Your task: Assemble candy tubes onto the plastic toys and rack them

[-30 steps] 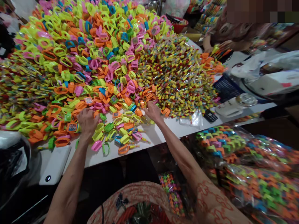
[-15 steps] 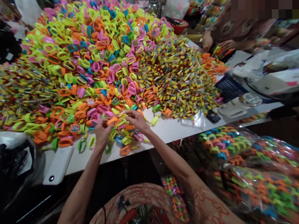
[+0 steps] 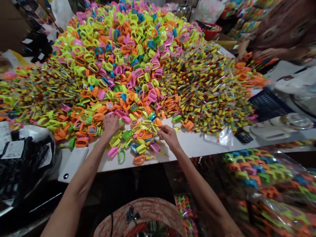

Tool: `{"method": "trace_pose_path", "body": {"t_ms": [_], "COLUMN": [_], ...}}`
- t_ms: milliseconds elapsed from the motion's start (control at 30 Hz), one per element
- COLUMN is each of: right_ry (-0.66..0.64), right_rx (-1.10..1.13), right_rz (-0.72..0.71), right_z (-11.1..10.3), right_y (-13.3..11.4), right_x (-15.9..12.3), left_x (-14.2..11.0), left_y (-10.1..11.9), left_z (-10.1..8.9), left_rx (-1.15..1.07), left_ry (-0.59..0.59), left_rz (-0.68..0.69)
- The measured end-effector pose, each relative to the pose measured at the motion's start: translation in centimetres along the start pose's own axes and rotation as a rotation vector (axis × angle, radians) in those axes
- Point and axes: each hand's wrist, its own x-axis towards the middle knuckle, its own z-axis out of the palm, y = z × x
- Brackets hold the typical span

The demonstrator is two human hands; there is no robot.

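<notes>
A huge heap of small plastic toy rings (image 3: 123, 59) in yellow, orange, pink, green and blue covers a white table (image 3: 197, 144). Beside it on the right lies a heap of yellow and red wrapped sticks (image 3: 204, 85). My left hand (image 3: 110, 125) rests knuckles-up on the near edge of the ring heap, fingers curled into the pieces. My right hand (image 3: 168, 136) pinches at a small piece among loose rings (image 3: 138, 148) near the table's front edge; what it holds is too small to name.
Another person's hands (image 3: 261, 54) work at the far right by orange pieces. A calculator (image 3: 243, 135), a white scale (image 3: 278, 126) and a blue basket (image 3: 266, 105) sit at right. Bags of colourful pieces (image 3: 266, 177) lie lower right. A black bag (image 3: 22, 161) and white device (image 3: 72, 163) sit left.
My hands, together at the pile's edge half a second ago, have parted: the left went back onto the heap, the right stayed low near the loose rings. The camera shifted left.
</notes>
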Motion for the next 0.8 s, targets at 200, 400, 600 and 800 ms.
{"method": "trace_pose_path", "body": {"t_ms": [200,400,600,800], "right_ry": [-0.034,-0.055,-0.062,-0.148], "right_rx": [-0.003,0.016,-0.007,-0.001], "right_rz": [-0.022,-0.022,-0.029,-0.109], "right_z": [1.2,0.9,1.5,4.9], "right_y": [-0.6,-0.9,-1.1,-2.7], "right_x": [-0.8,-1.3,-1.9,-2.4], "left_x": [-0.6,-2.0,-2.4,-5.4], "left_y": [1.2,-0.2,-0.8,2.5], "left_z": [1.3,1.6,-0.5,-1.1], "left_rx": [-0.008,-0.088,-0.311,-0.908], "left_ry": [0.054,0.105,0.29,0.315], "left_rz": [0.027,0.028,0.01,-0.022]}}
